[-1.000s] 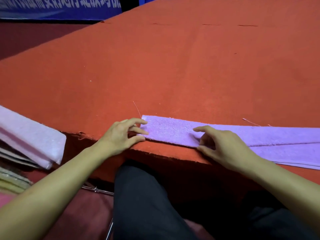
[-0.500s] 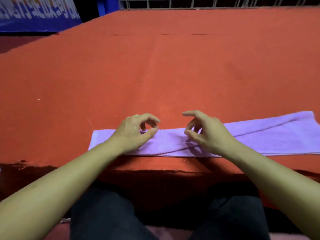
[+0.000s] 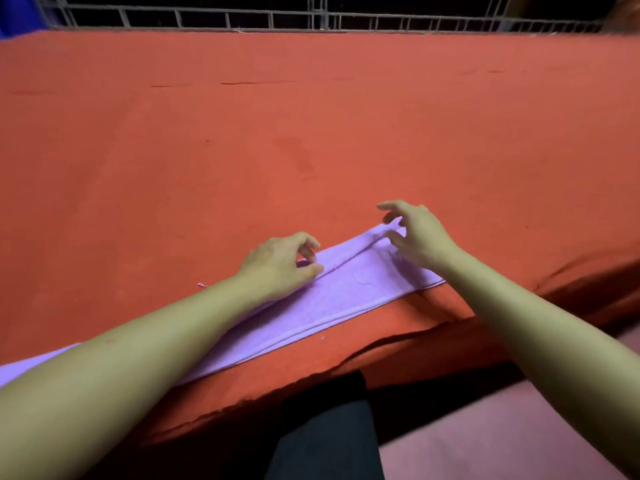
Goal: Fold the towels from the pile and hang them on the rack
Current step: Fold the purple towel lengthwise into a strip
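Left hand [image 3: 280,263] curled, pinching far edge of lilac towel [image 3: 332,306] mid-length. Right hand [image 3: 415,237] at towel's right end, fingers bent loosely; grip unclear, motion-blurred. Towel folded into long strip along near edge of red table [image 3: 311,133]. Metal railing [image 3: 311,20] beyond.

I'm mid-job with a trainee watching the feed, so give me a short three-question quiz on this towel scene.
1. True or false: the purple towel lies folded into a long strip on the red table.
2. Which hand is at the towel's far end? A. left hand B. right hand C. neither
3. Fill in: behind the table's far edge runs a metal ____.

Key
1. True.
2. B: the right hand is at the far end, while the left hand rests midway along the strip, thumb and fingers at the fold.
3. Railing.
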